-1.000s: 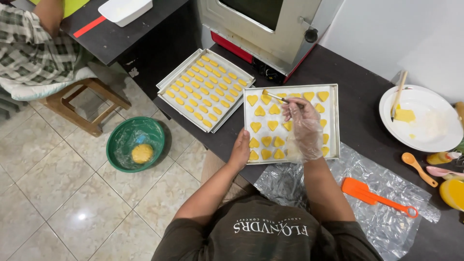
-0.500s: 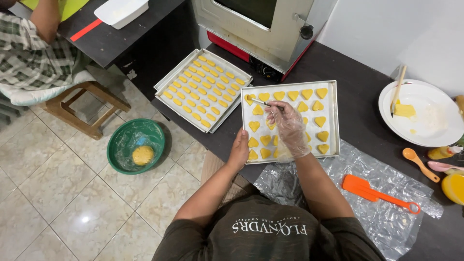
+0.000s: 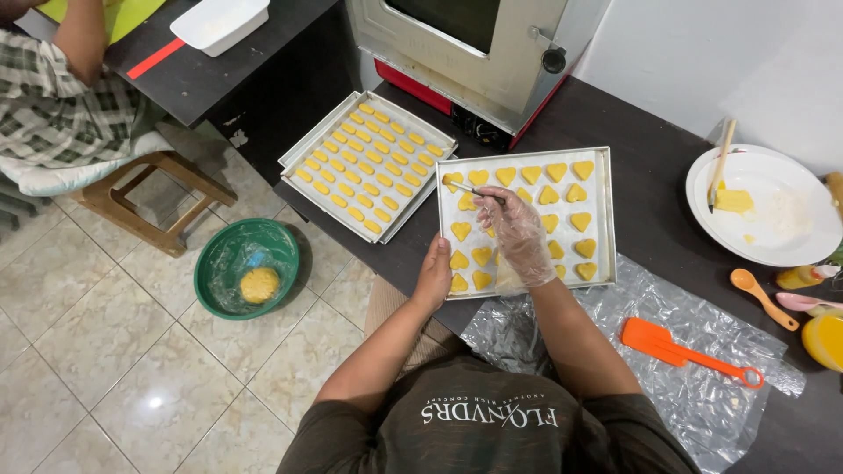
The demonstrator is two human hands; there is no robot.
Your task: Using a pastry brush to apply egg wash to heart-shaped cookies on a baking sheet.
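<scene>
The left hand (image 3: 434, 274), fingers curled, steadies the near edge of the baking tray (image 3: 606, 219) on the dark counter (image 3: 650, 123). The gloved right hand (image 3: 518, 233), pinching a thin brush (image 3: 470, 188), has moved from the tray's far row toward its far-left heart-shaped cookies (image 3: 458, 232), so work now reaches that corner.

My right hand (image 3: 518, 235), in a clear glove, holds a thin brush (image 3: 474, 191) over yellow heart cookies (image 3: 557, 172). They lie flat in rows on a silver tray (image 3: 606, 219). My left hand (image 3: 434, 274) grips its near edge.
</scene>
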